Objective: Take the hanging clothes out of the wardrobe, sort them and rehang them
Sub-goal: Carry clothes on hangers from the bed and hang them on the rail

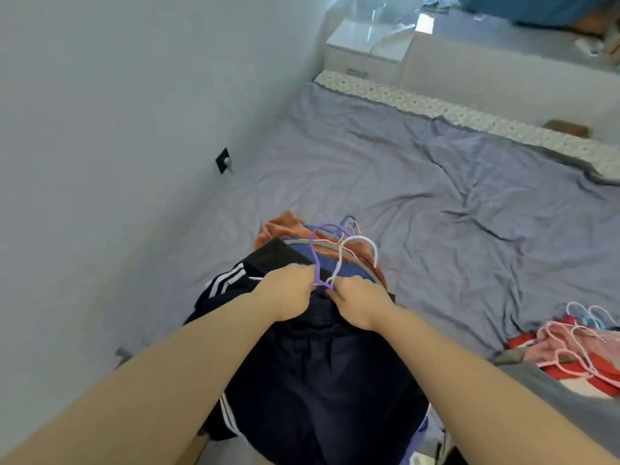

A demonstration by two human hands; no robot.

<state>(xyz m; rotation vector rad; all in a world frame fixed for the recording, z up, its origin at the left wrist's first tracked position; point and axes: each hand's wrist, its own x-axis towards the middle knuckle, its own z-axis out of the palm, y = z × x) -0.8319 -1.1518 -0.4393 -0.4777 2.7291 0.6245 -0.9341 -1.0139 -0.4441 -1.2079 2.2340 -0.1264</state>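
A pile of clothes on hangers lies on the bed in front of me. On top is a pair of dark navy shorts [318, 374] with white side stripes. My left hand [285, 290] grips the purple hanger [315, 253] at its neck. Just to its right, my right hand [359, 303] pinches the top of the shorts beside the white hanger [355, 245]. Under the shorts lie a blue garment [345, 268] and an orange garment [281, 226], with more hanger hooks sticking out beyond them.
The grey bedsheet [436, 203] spreads wide to the right. A second pile of red and pink clothes [570, 354] on pink and white hangers lies at the right edge. A grey wall [117, 129] runs along the left. White boxes [365, 48] stand beyond the bed.
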